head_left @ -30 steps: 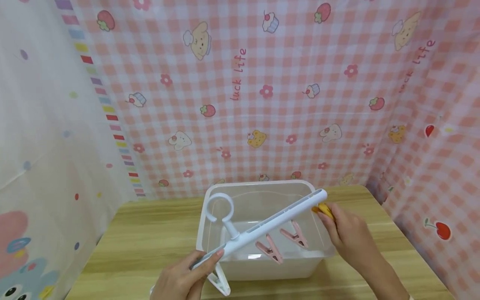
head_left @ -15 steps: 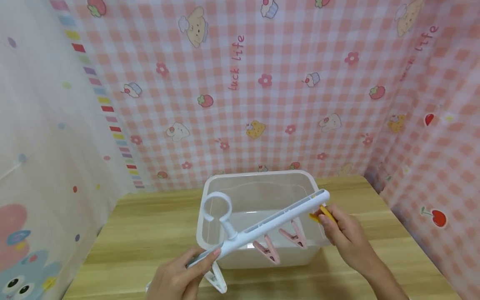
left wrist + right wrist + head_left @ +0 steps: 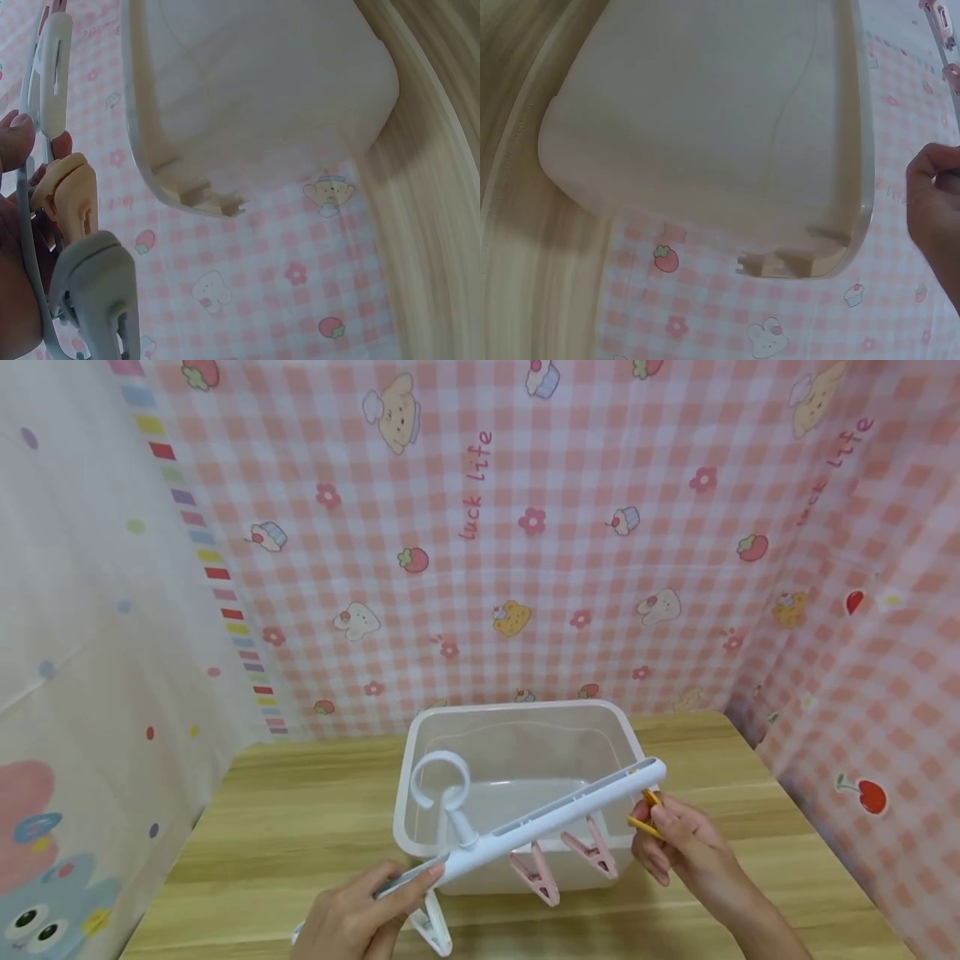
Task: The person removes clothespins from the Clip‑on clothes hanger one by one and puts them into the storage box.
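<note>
A pale blue-white clip hanger [image 3: 525, 828] is held over the tub's front, its bar rising toward the right. My left hand [image 3: 360, 910] grips the bar's left end, thumb on top. Two pink clothespins [image 3: 537, 875] and a white clothespin [image 3: 432, 927] hang from the bar. In the left wrist view, a peach clothespin [image 3: 75, 196] and a grey one [image 3: 99, 289] hang by that hand. My right hand [image 3: 693, 843] pinches a yellow clothespin [image 3: 647, 827] right beneath the bar's right end. In the right wrist view, the right hand shows only at the edge.
A translucent white plastic tub [image 3: 525, 881] stands on the wood-grain table [image 3: 300, 827], behind and below the hanger. Pink checked cloth [image 3: 570, 568] hangs behind the table and at the right; a white printed curtain [image 3: 112, 677] hangs at the left.
The hanger's right end has dropped, so the bar lies flatter, and its hook has turned. My right hand has lowered slightly with the yellow clothespin. The head view has tipped downward.
</note>
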Demonstrator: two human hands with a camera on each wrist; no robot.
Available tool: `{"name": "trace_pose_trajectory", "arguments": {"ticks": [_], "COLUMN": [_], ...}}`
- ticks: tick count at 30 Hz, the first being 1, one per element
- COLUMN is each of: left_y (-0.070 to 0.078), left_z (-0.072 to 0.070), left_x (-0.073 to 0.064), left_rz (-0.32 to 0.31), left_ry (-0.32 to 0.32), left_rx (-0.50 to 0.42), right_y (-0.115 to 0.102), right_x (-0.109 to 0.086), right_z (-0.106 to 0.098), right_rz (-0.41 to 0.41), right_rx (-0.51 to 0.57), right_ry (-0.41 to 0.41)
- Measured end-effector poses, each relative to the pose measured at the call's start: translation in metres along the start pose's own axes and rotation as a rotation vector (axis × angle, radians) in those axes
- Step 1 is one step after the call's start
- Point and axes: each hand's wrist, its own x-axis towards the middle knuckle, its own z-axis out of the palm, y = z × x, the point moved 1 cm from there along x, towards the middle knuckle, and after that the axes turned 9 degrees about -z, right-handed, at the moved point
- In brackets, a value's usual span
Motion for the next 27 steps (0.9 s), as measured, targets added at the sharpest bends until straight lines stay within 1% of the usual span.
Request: {"name": "trace_pose_trajectory", "arguments": {"ticks": [2, 4, 7, 10, 12, 14, 16, 18, 19, 20, 22, 24, 27], "left_y": [0.0, -0.001, -0.001, -0.001, -0.002, -0.003, -0.003, -0.003, -0.002, -0.002, -0.001, 0.0, 0.001], "left_z": [0.0, -0.001, -0.002, -0.001, 0.0, 0.001, 0.002, 0.002, 0.002, 0.002, 0.001, 0.001, 0.0], "left_x": [0.0, 0.0, -0.002, -0.005, -0.007, -0.008, -0.008, -0.008, -0.008, -0.008, -0.008, -0.007, -0.006], "left_rz": [0.002, -0.001, -0.011, -0.018, -0.02, -0.017, -0.016, -0.012, -0.013, -0.011, -0.009, -0.002, -0.001], "left_ry": [-0.001, -0.009, -0.029, -0.048, -0.058, -0.061, -0.067, -0.067, -0.067, -0.064, -0.061, -0.054, -0.056], "left_rx": [0.01, 0.01, 0.018, 0.013, 0.005, 0.0, -0.004, 0.007, 0.012, 0.011, 0.023, 0.023, 0.031], "right_y": [0.0, 0.0, 0.001, 0.0, 0.0, 0.0, 0.0, 0.0, 0.0, 0.0, 0.001, 0.001, 0.003], "right_x": [0.0, -0.001, -0.003, -0.007, -0.009, -0.01, -0.011, -0.012, -0.012, -0.012, -0.014, -0.016, -0.018], "right_z": [0.002, 0.005, 0.009, 0.013, 0.014, 0.013, 0.012, 0.011, 0.011, 0.011, 0.01, 0.01, 0.011], "right_rz": [-0.008, -0.039, -0.072, -0.087, -0.097, -0.144, -0.197, -0.241, -0.251, -0.25, -0.232, -0.185, -0.134], "right_rx": [-0.136, -0.286, -0.548, -0.874, -1.085, -1.278, -1.422, -1.524, -1.557, -1.565, -1.506, -1.387, -1.127], "right_ry": [0.042, 0.085, 0.158, 0.22, 0.23, 0.231, 0.22, 0.217, 0.22, 0.224, 0.23, 0.245, 0.267]}}
